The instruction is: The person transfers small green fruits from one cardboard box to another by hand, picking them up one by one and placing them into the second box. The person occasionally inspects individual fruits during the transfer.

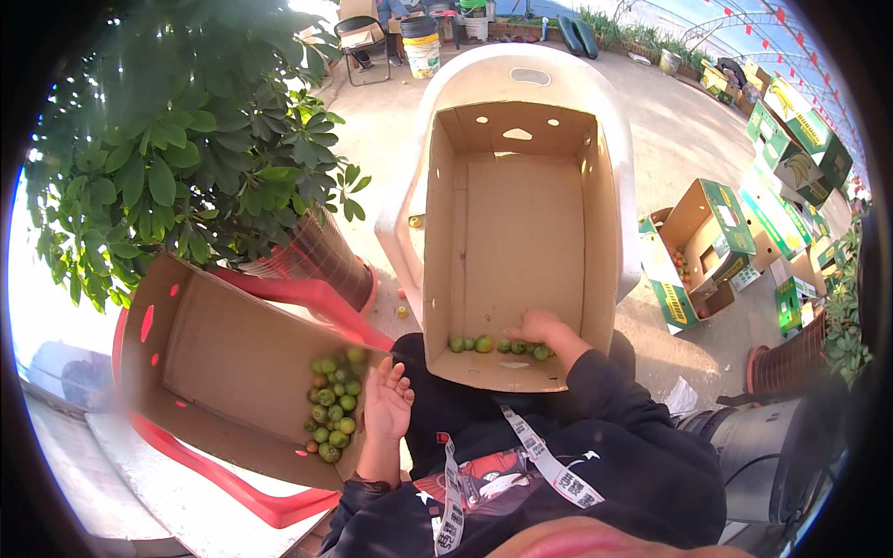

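In front of me a long cardboard box rests on a white plastic chair. A row of green tomatoes lies along the box's near end. My right hand reaches inside over the right part of that row, and its fingertips are too unclear to tell whether it grips one. At left, a second cardboard box sits tilted on a red plastic chair, with many greenish tomatoes gathered at its right end. My left hand is beside that end, palm turned up, fingers loosely apart, holding nothing.
A leafy potted plant stands behind the left box. Banana cartons are stacked at right, one with reddish tomatoes. A metal drum-like container stands by my right side. Few loose tomatoes lie on the floor.
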Available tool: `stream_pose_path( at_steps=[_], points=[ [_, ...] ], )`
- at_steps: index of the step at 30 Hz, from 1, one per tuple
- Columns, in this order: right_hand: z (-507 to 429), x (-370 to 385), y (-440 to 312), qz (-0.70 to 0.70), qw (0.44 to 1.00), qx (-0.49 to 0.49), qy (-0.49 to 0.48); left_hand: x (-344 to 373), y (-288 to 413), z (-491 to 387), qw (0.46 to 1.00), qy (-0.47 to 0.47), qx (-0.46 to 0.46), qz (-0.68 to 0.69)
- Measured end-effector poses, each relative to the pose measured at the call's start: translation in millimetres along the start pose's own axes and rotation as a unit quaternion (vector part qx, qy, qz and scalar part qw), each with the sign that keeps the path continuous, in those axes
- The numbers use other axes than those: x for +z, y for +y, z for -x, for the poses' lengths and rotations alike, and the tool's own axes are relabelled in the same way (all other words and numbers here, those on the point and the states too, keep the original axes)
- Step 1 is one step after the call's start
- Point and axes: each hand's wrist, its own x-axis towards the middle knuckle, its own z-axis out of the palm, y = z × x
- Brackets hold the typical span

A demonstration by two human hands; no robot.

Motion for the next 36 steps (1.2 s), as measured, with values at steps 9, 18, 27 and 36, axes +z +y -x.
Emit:
stream_pose_path(
  at_steps=[9, 18, 27, 36],
  points=[
    [41, -43, -72, -0.223, 0.959, -0.13, 0.114, 0, -8, 2, 0.995, 0.001, -0.075, -0.064],
    [68, -57, -131, -0.251, 0.882, -0.365, 0.161, 3, -3, 6, 0.98, -0.131, -0.147, 0.034],
    [-13, 34, -13, 0.043, 0.996, -0.039, -0.074, 2, 15, -5, 0.988, 0.062, 0.012, 0.139],
    [-28, 55, -6, 0.073, 0.991, -0.026, -0.105, 0, 7, -5, 0.998, 0.017, -0.002, 0.058]
  ],
)
